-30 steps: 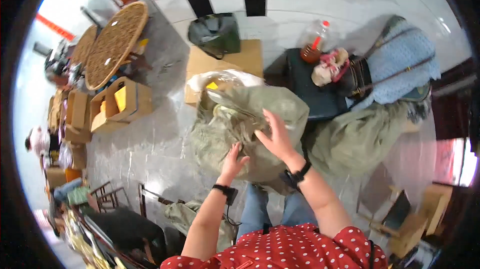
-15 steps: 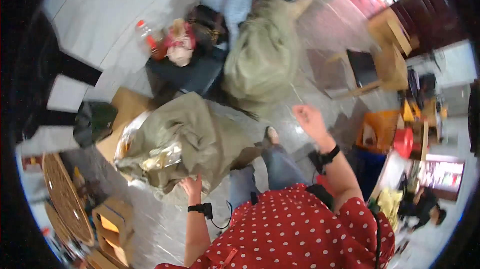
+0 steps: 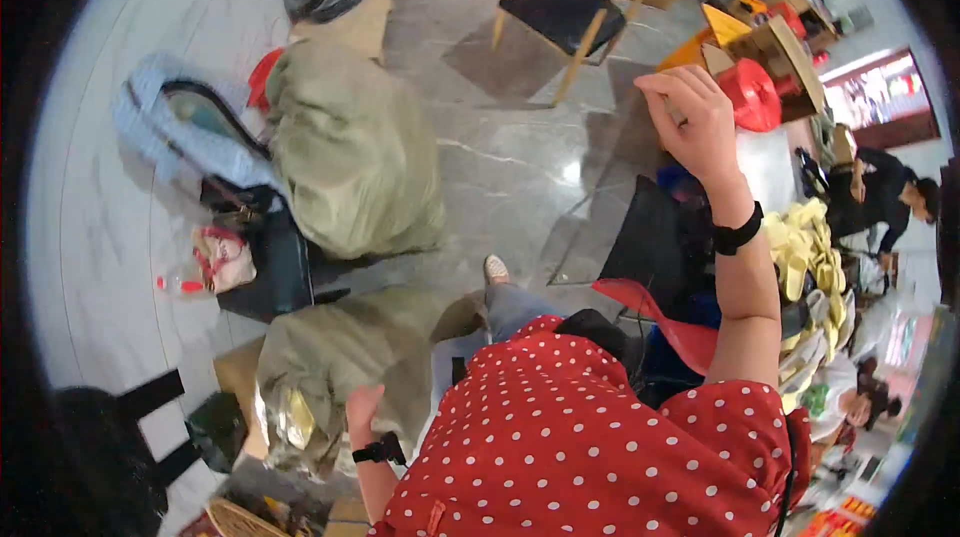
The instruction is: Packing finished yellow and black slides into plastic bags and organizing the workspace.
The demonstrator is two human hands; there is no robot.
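Currently, left hand [image 3: 365, 405]: is resting at the near sack [image 3: 345, 342]; whether it is gripping, I cannot tell.
Near sack: is slumping beside the legs [image 3: 460, 352], mouth gaping; a one-sided tug could be spilling the shiny stuff [image 3: 298, 419] inside.
Right hand [image 3: 695, 127]: is hovering, loosely curled, apparently holding nothing.
Shoe [image 3: 495, 270]: is standing near the sack; turning could be risking a stumble.
Red-yellow print [image 3: 840, 521]: is lying blurred, unreadable.

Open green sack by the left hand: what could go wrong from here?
Spill: the open green sack shows shiny yellowish contents at its mouth; a tug by the left hand might drag some out.
Slump: the right hand is well away from it, so a tilt could go unchecked.
Trip: a shoe is near the sack and might catch its loose cloth.
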